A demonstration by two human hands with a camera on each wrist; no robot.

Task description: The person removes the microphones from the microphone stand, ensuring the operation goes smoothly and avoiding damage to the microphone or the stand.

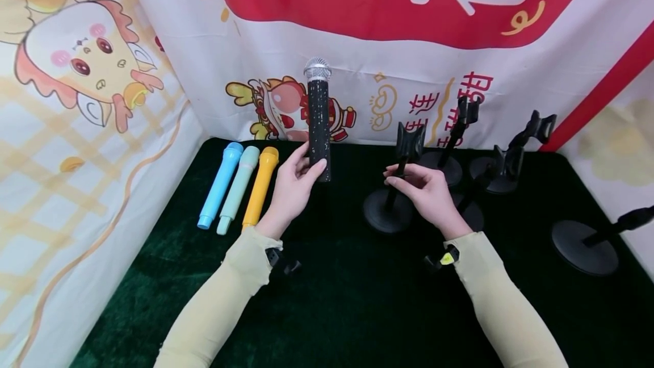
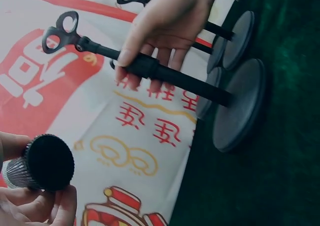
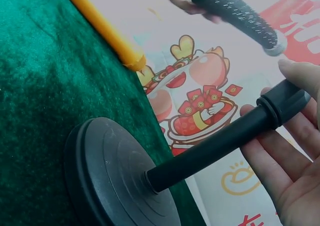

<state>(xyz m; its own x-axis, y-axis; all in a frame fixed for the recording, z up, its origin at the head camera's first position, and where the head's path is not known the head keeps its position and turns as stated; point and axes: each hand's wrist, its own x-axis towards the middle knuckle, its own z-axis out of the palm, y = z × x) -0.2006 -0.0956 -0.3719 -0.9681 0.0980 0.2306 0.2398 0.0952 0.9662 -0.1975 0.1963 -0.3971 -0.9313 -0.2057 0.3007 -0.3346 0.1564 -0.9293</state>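
Note:
My left hand (image 1: pixel 294 182) grips a black microphone (image 1: pixel 319 118) with white specks by its lower end and holds it upright, silver mesh head on top. In the left wrist view the dark butt end of the microphone (image 2: pixel 50 162) faces the camera, fingers around it. To the right, my right hand (image 1: pixel 425 191) pinches the upper pole of a black microphone stand (image 1: pixel 389 210). Its forked clip (image 1: pixel 410 139) points up, with no microphone in it. In the right wrist view, thumb and fingers surround the collar on the stand's pole (image 3: pixel 215 146).
Blue (image 1: pixel 221 186), mint green (image 1: pixel 238 191) and yellow microphones (image 1: pixel 261 187) lie side by side on the dark green cloth (image 1: pixel 332 300) at left. Several more black stands (image 1: pixel 503 172) stand behind and right of my right hand, one (image 1: pixel 585 247) near the right edge. Printed cloth (image 1: pixel 357 55) hangs behind.

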